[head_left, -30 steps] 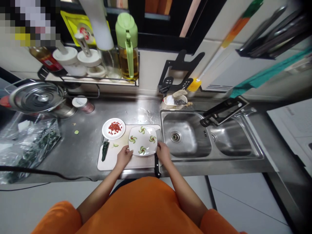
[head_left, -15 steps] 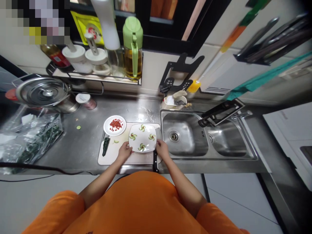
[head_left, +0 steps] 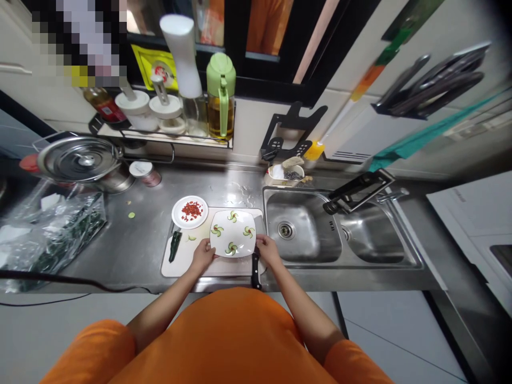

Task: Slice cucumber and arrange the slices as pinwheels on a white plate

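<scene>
Stainless steel counter runs along a tiled kitchen wall, with a double sink let into its right part. In front of the person, the square plate sits between both hands. The left hand pinches the rim at the near left corner, and the right hand pinches the right edge, a little nearer the person than its middle. The plate is over the pale cutting board; whether it touches the board cannot be told.

On the board, a black-handled knife lies just beside the right hand, its handle toward the person, and a dark green cucumber piece lies near the left edge. A round white dish of chopped red bits overlaps the board's far left corner. Farther left are a lidded pot and a plastic bag of greens; a green-topped oil bottle stands on the wall shelf.

The plate faces up, one side toward the person. Four green pinwheel garnishes sit near its four sides. It looks nearly square, so its long axis cannot be told.
</scene>
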Demonstrator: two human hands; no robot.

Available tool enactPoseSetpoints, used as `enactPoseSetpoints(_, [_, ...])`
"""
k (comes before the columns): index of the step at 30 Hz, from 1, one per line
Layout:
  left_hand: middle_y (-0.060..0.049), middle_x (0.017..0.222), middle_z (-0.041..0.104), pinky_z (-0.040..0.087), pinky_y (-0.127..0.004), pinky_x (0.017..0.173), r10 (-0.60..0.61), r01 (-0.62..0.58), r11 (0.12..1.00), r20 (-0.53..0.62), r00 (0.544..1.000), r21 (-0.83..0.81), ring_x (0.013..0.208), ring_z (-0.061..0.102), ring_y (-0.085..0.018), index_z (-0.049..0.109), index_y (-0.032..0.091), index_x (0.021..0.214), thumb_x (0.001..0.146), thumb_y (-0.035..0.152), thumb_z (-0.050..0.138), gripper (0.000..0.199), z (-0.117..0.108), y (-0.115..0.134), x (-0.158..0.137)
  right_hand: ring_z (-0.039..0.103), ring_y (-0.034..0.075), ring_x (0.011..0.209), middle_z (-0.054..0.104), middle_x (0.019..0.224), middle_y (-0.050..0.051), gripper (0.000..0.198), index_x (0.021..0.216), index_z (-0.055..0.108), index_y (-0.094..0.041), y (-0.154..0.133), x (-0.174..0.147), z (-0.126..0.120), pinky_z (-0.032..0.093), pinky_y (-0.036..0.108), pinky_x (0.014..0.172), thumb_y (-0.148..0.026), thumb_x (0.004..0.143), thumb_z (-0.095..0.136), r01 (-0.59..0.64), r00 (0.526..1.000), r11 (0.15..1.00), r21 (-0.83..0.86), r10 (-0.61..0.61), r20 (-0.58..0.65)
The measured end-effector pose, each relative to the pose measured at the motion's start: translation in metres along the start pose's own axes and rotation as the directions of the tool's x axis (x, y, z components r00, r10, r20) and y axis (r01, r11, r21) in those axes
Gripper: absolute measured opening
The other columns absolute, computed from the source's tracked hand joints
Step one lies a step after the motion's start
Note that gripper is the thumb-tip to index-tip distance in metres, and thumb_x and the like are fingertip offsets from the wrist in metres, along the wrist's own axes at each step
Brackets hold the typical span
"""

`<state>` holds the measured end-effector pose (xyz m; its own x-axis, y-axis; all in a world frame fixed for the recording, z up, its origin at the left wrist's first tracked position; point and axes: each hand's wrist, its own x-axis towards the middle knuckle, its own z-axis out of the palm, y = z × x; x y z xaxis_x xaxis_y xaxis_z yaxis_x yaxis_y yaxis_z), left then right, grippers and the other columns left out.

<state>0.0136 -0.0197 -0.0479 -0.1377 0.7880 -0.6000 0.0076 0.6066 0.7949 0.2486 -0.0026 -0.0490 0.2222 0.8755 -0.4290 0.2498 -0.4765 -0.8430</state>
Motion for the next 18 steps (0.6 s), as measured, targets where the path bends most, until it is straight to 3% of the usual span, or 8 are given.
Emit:
enactPoseSetpoints(7, [0.004,0.060,0.059,0.051,-0.021,0.054,-0.004,0.004,0.998,-0.003,1.000,-0.060,0.053,0.058,-0.010,0.051,0.015,0.096,0.074,0.003,0.053,0.025,-0.003,0.020,-0.007,0.056,0.011,0.055,0.062,0.071,-0.002,0.038,0.097,0.053,-0.019,-0.008,-0.009,0.010,0.044,0.020,0.049,-0.030,0.061,0.058,-0.109,0.994,0.959,0.263,0.106,0.025])
enactPoseSetpoints(12, [0.003,0.059,0.061,0.050,-0.022,0.056,0.002,0.000,0.996,0.017,1.000,-0.090,0.054,0.059,-0.011,0.049,0.015,0.094,0.075,0.002,0.051,0.023,-0.004,0.031,-0.015,0.063,0.015,0.071,0.066,0.088,-0.001,0.050,0.103,0.050,-0.024,-0.020,-0.022,0.023,0.051,0.026,0.057,-0.024,0.056,0.068,-0.272,0.961,0.776,0.568,0.187,0.204])
enactPoseSetpoints(18, [0.002,0.059,0.061,0.052,-0.025,0.059,0.014,-0.011,0.997,0.038,0.999,-0.081,0.056,0.060,-0.012,0.049,0.015,0.096,0.076,0.005,0.051,0.023,-0.007,0.033,-0.020,0.065,0.019,0.082,0.067,0.102,0.001,0.053,0.107,0.049,-0.027,-0.020,-0.026,0.029,0.054,0.029,0.061,-0.020,0.059,0.070,-0.310,0.944,0.683,0.661,0.141,0.297])
